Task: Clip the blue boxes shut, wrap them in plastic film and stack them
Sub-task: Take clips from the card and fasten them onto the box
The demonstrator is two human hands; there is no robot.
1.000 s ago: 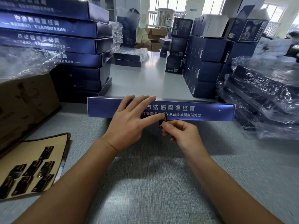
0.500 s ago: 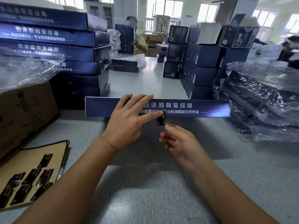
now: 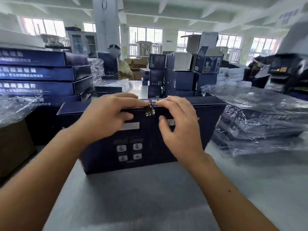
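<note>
CHANGE: blue box (image 3: 143, 135) now tipped up on edge, was flat | clip (image 3: 150, 111) on its top rim, between the hands | left hand (image 3: 106, 117), right hand (image 3: 181, 125) both pinch that rim | clipping likely nearly done

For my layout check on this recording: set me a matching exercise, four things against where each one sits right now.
Things:
1. clip
2. stack of unwrapped blue boxes
3. film-wrapped boxes
4. brown carton

Places:
A. right side of the table
B. low at the left edge, under loose film
C. top edge of the upended blue box, between the left hand and the right hand
D. left side, beyond the carton

Pairs: 1-C, 2-D, 3-A, 4-B
</note>
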